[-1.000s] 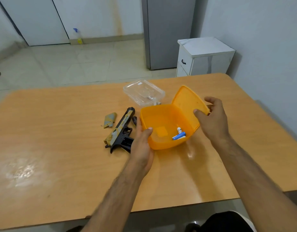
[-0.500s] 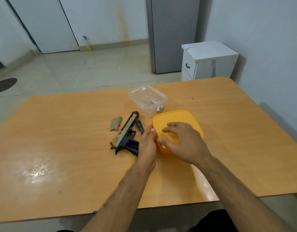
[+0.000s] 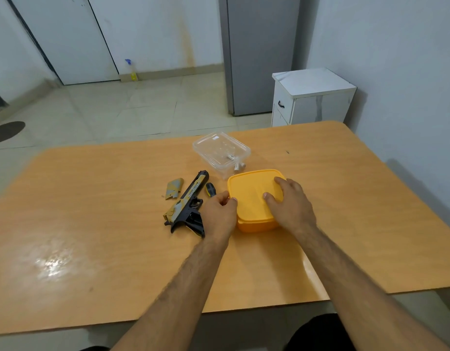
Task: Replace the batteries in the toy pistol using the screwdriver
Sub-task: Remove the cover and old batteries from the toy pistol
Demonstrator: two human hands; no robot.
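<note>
Pressing flat on the lid of the square orange plastic container (image 3: 253,198), the right hand (image 3: 291,206) lies palm down with its fingers spread and nearly straight, gripping nothing. Its forearm runs in from five o'clock. The left hand (image 3: 219,215) sits at the container's nine o'clock edge, fingers curled, thumb tip and fingertips touching the lid's rim; whether it truly pinches the rim cannot be told. Its forearm comes up from six o'clock.

Just beside the left hand, at its nine o'clock, the black-and-tan camouflage plastic toy pistol (image 3: 187,203) lies on its side on the orange wooden table (image 3: 92,224), barrel pointing towards one o'clock and grip towards the viewer. White lettering runs along its slide, too small to read. At the pistol's eleven o'clock rests a loose tan-and-grey camouflage cover piece (image 3: 173,189), slightly apart from it. Between the barrel and the orange container lies the black-and-yellow-handled screwdriver (image 3: 210,190), partly hidden by the left hand.

At the container's eleven o'clock stands a clear plastic rectangular tub (image 3: 221,153) with small pale items inside.
</note>
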